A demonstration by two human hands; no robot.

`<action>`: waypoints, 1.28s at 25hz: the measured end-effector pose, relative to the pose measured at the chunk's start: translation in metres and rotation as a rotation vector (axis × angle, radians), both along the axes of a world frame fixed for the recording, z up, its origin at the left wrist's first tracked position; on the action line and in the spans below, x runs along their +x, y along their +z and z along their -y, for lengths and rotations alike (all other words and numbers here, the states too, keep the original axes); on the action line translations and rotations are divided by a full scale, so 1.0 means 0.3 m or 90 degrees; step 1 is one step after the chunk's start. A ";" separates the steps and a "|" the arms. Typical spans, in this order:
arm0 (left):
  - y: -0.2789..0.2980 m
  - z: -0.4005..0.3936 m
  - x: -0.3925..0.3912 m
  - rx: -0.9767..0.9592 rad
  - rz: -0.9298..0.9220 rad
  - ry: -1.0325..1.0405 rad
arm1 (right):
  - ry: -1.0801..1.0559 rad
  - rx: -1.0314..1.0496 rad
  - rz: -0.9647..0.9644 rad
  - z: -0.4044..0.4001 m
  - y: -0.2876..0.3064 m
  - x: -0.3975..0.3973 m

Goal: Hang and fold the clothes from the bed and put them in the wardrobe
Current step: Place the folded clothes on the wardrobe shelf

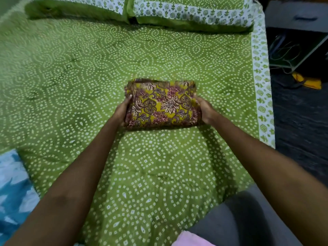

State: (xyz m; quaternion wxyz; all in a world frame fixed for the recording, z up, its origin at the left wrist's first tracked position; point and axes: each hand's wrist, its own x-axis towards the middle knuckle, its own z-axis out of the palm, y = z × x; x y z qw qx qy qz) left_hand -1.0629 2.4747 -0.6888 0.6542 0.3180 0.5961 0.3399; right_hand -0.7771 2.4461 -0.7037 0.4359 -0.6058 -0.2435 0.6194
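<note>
In the head view, a folded yellow floral-print cotton garment [162, 104] is seen at the centre of the frame, on a bed covered by a green sheet with white dotted circles [88, 71]. Its left edge is gripped by the left hand [122, 110], fingers curled at the side, and its right edge is gripped by the right hand [204, 110]. Two matching green pillows [134, 13] are laid along the top of the frame. A blue-and-white patterned cloth [12, 183] is seen at lower left, a pale pink fabric [190, 239] at the bottom edge.
</note>
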 end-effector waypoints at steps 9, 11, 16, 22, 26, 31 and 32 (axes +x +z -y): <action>-0.099 0.091 -0.039 0.063 -0.124 0.025 | -0.082 0.063 0.234 0.056 -0.050 -0.085; -0.086 0.101 -0.014 0.104 -0.181 0.050 | -0.058 0.057 0.257 0.059 -0.043 -0.084; -0.089 0.280 -0.071 -0.005 -0.173 -0.087 | 0.012 -0.031 0.149 0.224 -0.037 -0.024; -0.039 0.215 -0.004 0.032 -0.167 0.003 | 0.005 -0.016 0.227 0.163 -0.016 -0.038; -0.058 0.175 0.024 0.189 -0.259 0.049 | -0.084 0.083 0.304 0.142 -0.043 -0.064; -0.128 0.162 0.021 0.223 -0.315 0.030 | -0.040 0.053 0.416 0.136 -0.075 -0.056; -0.130 0.159 0.017 0.231 -0.342 0.033 | -0.027 0.023 0.444 0.132 -0.064 -0.056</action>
